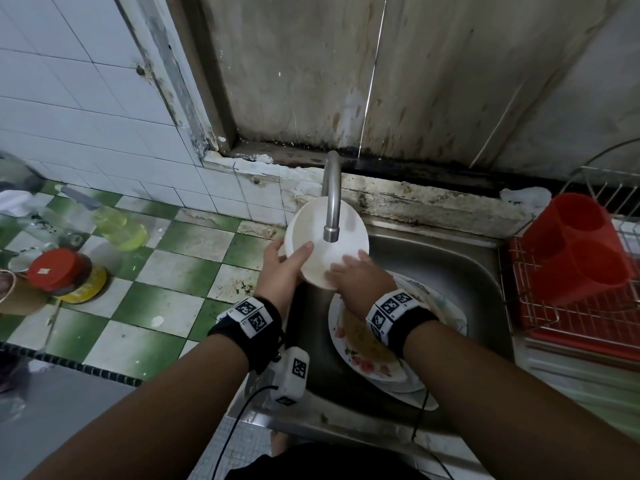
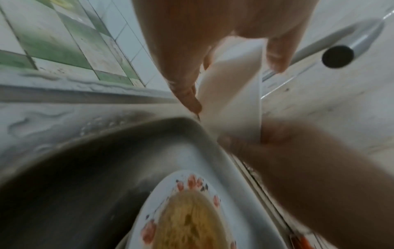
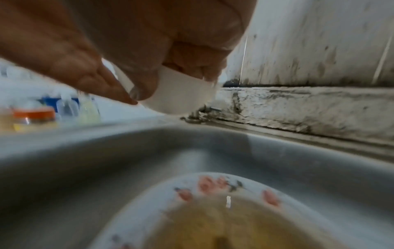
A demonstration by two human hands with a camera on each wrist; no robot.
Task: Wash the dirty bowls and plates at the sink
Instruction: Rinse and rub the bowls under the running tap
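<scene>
Much of the flowered plate [image 1: 360, 367] in the sink [image 1: 460, 271] is covered by the right forearm; a plate edge under it is only partly seen. Both wrist views are blurred. No water stream can be made out at the tap [image 1: 330, 216].

A white bowl [image 1: 327, 242] is held tilted above the sink's back-left corner, directly under the tap spout, opening turned toward the camera. Its inside looks plain white; residue cannot be judged. The flowered plate lies on the sink floor, coated in yellow-brown residue, red flowers on the rim.

The bowl is gripped at its left rim by the left hand [image 1: 282, 265]: thumb inside, fingers curled behind the wall. The right hand [image 1: 356, 277] is laid on the bowl's lower right edge, fingers fairly straight over the inner surface; in the right wrist view its fingertips [image 3: 127, 96] are seen touching the outer wall.

On the worktop's left edge sit a red-lidded jar [image 1: 57, 268] and a yellow-green bottle [image 1: 119, 225]. A red cutlery holder [image 1: 575, 247] stands in the rack at the right.
</scene>
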